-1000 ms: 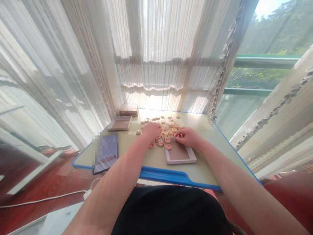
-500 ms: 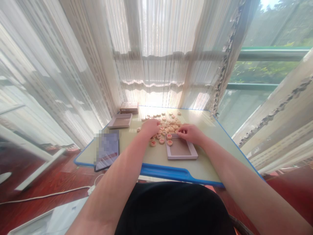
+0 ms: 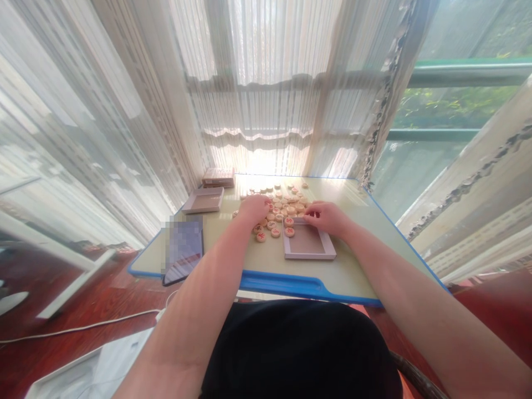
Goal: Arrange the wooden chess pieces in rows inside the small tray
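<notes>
Many round wooden Chinese chess pieces (image 3: 279, 217), with red or dark characters, lie in a loose heap on the table. My left hand (image 3: 254, 210) reaches over the left part of the heap. Its fingers are bent together among the pieces, and the tips are partly hidden. My right hand (image 3: 327, 218) is at the heap's right edge, above the far side of a shallow box tray (image 3: 310, 256). Thumb and fingers pinch together there; anything between them is too small to make out. Inside the tray's left side are two red-marked chess pieces (image 3: 290, 232).
At the table's left stands another shallow box part (image 3: 203, 209), with stacked flat boxes (image 3: 218, 177) behind it. A tablet (image 3: 185, 249) lies at the left edge. The pale table (image 3: 353, 277) has a blue rim; sheer curtains (image 3: 266, 111) hang beyond it.
The view has tilted slightly down, so the table sits higher in the picture. Both hands stay at the heap with only small finger movements. The two pieces remain in the tray.
</notes>
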`<state>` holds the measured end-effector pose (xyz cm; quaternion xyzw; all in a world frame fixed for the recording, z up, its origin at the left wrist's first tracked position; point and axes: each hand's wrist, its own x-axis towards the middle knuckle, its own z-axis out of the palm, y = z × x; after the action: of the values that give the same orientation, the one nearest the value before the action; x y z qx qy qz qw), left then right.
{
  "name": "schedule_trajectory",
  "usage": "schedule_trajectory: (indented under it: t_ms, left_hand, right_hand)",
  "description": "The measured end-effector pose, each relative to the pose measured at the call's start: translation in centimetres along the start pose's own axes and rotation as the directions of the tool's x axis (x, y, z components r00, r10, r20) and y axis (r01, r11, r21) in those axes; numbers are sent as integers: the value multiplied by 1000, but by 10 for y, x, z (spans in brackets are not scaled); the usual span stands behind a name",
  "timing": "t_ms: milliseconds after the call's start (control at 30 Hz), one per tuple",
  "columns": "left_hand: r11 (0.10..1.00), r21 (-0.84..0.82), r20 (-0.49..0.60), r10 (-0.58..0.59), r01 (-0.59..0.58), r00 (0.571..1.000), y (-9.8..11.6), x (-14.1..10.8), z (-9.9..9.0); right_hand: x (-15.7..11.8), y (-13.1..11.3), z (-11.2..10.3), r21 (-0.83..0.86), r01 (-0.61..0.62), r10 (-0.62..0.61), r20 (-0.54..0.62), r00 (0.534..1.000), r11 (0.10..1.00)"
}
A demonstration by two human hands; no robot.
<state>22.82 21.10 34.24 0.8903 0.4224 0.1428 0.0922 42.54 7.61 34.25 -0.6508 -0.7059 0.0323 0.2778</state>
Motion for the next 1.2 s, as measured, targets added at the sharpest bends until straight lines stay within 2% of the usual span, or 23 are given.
schedule_trajectory:
  t_ms: [133,267,367,500,600,833,1067,1133,1200]
  left_hand:
    - [999,22,26,26,-27,999,1,-1,0]
    - [1000,16,-6,7,-7,1000,3,-3,-2]
    - [1000,-8,-73,4,-5,997,4,-3,-2]
    - [996,-63,-186,54,-67,981,5,-3,-1]
    - [991,-93,-231,77,-101,970,6,-4,0]
    - [984,-170,-245,11,-54,969,10,-6,-3]
    - [992,-126,-281,-48,13,959,13,-6,-6]
    - [988,-148,-284,-4,-40,959,14,-7,-5]
    - [979,-147,-293,90,-138,952,16,-8,-5]
  right_hand:
    - [0,-1,-1,-20,-9,10,5,1000,1000]
    - [1,0,0,-20,-15,15,-5,1000,1000]
    - [1,0,1,-28,-11,11,-9,1000,1000]
    - [1,0,1,-32,-9,9,-4,1000,999]
    - [0,0,1,-29,-9,8,-4,1000,1000]
    - [1,0,1,-20,-25,25,7,1000,999]
    - [1,0,0,-21,-36,36,6,999,999]
    - [1,0,0,-22,-36,36,6,999,999]
    - [1,1,1,-21,-34,34,5,999,999]
